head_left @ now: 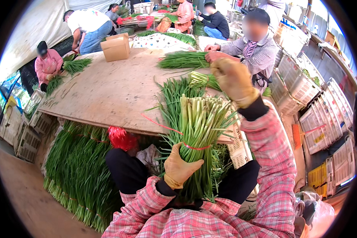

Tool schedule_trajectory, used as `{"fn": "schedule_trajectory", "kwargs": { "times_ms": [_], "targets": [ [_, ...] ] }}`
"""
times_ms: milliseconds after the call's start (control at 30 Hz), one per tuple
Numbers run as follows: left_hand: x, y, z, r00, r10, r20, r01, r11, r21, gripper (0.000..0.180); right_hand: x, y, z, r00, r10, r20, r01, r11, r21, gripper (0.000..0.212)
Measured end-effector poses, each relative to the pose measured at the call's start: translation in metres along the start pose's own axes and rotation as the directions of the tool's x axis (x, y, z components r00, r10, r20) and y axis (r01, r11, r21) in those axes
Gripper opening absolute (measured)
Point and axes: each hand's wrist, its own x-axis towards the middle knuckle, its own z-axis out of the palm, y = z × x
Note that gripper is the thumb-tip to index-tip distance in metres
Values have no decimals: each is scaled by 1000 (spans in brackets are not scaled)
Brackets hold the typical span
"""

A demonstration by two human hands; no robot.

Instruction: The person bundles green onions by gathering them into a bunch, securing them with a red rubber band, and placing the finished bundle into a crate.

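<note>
A thick bundle of garlic chives point(200, 129) stands upright in front of me, pale cut ends up and green leaves down toward my lap. My left hand point(181, 166), in a tan glove, wraps round it just below a red tie point(197, 148). One loose end of that tie sticks out to the left. My right hand point(233, 82), gloved alike, is raised beyond the bundle at its right, fingers curled in; whatever they hold is hidden. Loose garlic chives point(171, 95) lie on the wooden table behind the bundle, beside a smaller bunch point(202, 79).
The wooden table point(119, 89) spreads ahead, with a cardboard box point(115, 47) at its far side. Red ties point(122, 138) hang by my left knee. Tied chives point(81, 170) fill the floor left. Across the table sits a co-worker point(256, 47); crates point(325, 119) line the right.
</note>
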Motion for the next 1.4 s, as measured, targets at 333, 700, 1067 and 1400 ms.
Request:
{"fn": "schedule_trajectory", "kwargs": {
  "times_ms": [333, 700, 1067, 1400],
  "targets": [
    [38, 24, -60, 995, -78, -57, 21, 755, -656, 54, -61, -35, -19, 916, 156, 370, -331, 816, 474, 22],
    [38, 20, -77, 991, -59, -119, -30, 772, -635, 51, -14, -88, 21, 994, -105, 23, 98, 970, 224, 24],
    [21, 32, -71, 996, -70, 50, 86, 841, -535, 55, 32, -69, -2, 845, -532, 56, 527, 845, 88, 16],
    [19, 26, -67, 994, -62, 87, 97, 874, -477, 56, 29, -45, 18, 931, -261, 256, 198, 949, 246, 18]
  ]
}}
